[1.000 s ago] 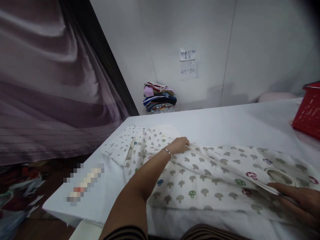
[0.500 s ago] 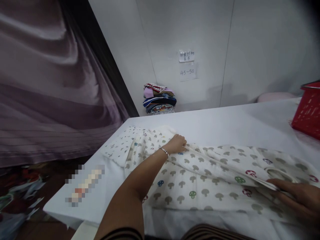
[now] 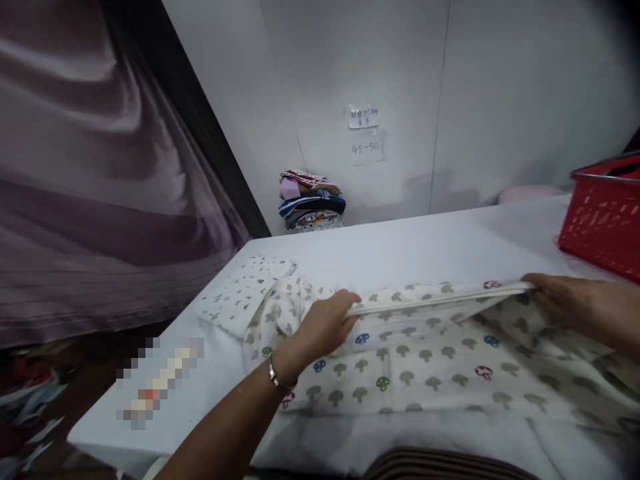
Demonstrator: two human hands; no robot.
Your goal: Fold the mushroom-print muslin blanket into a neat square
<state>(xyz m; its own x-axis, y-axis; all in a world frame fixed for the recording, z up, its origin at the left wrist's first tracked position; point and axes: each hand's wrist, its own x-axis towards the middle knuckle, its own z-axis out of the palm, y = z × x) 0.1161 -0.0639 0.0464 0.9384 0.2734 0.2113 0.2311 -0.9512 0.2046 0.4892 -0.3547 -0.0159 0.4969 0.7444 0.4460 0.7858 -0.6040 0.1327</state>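
A white cloth [image 3: 420,365] printed with grey, green, blue and red mushrooms lies spread over the table. Its pale bound edge is pulled taut and raised between my two hands. My left hand [image 3: 327,323], with a bracelet at the wrist, is closed on this edge near the middle of the view. At the right, my right hand [image 3: 563,300] pinches the same edge. The cloth's left part is bunched up and lies against a smaller white piece of cloth [image 3: 245,287] with a tiny print. Whether the two are joined, I cannot tell.
The white table [image 3: 400,247] runs back to a grey wall bearing paper signs [image 3: 366,147]. Folded clothes [image 3: 313,203] are stacked at the far edge. A red basket [image 3: 600,217] stands far right. A pixelated patch [image 3: 163,383] covers something front left. A mauve curtain [image 3: 115,167] hangs left.
My right hand has moved up and away from me, lifting the bound edge. My left hand has come slightly nearer and left. The view has shifted a little.
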